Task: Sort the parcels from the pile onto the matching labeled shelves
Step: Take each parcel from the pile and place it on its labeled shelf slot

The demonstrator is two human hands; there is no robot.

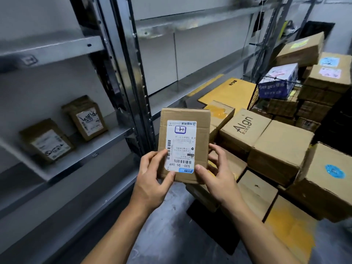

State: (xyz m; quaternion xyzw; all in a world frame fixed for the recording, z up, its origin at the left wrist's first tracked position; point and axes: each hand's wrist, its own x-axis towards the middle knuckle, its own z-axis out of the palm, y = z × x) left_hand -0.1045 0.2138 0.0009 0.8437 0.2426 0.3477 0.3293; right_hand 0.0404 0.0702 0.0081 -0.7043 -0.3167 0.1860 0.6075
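**Inspector:** The parcels on the shelf [91, 147] are to be stated.

**Clerk:** Two are counted: a nearer parcel [47, 141] and a farther parcel [87, 119]. One label is seen on each.

**Inspector:** And off the shelf?

**Clerk:** One held parcel [182, 115] is recorded, with one white label [181, 147]. Two grips are noted, the left grip [150, 180] and the right grip [215, 178].

**Inspector:** The pile [282, 149]?

**Clerk:** More than ten brown boxes are counted; an exact total cannot be fixed. One blue-printed box [280, 80], one wire basket [254, 98] and one flat yellow packet [228, 90] are logged.

A parcel depot: metal shelving [57, 46] beside stacked labelled cartons [280, 149].
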